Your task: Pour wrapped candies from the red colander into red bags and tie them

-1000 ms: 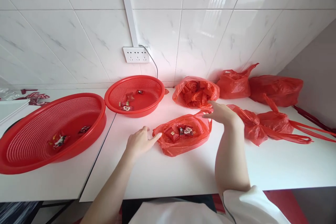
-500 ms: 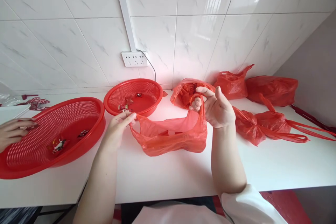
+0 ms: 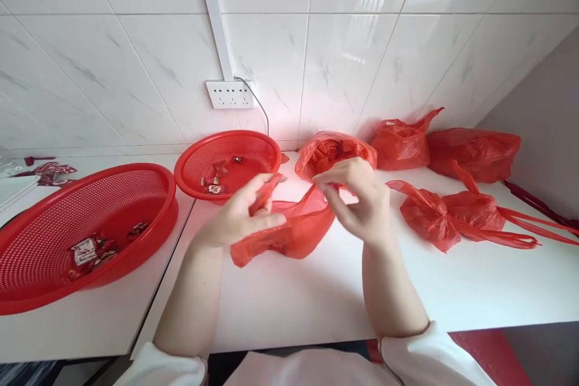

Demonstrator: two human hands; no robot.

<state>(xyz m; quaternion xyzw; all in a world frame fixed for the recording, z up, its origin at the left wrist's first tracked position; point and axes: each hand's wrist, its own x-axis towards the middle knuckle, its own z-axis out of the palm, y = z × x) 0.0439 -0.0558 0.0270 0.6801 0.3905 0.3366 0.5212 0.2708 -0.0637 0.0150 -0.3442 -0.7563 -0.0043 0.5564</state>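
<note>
A thin red plastic bag (image 3: 301, 232) hangs low over the white table, drawn up between my two hands. My left hand (image 3: 239, 211) is closed round its left handle, with a fold of red film showing between thumb and fingers. At the bag's right side, my right hand (image 3: 357, 196) pinches the other handle, knuckles turned up; its fingertips are slightly blurred. The bag's mouth is partly hidden, and I cannot make out what lies inside. Just behind my right hand stands an open red bag (image 3: 337, 148) stuffed with crumpled red film.
A large red basket (image 3: 165, 199) at left and a smaller red basket (image 3: 266, 178) behind hold wrapped sweets. Knotted red bags (image 3: 429, 217) lie at right, with fuller red bags (image 3: 474, 154) against the wall. A power socket (image 3: 230, 94) is on the tiles.
My hands have drawn closer together, gathering the bag's wide mouth narrower. My right hand has turned over, palm down. The other person's hand has left the large basket, where more sweets now lie.
</note>
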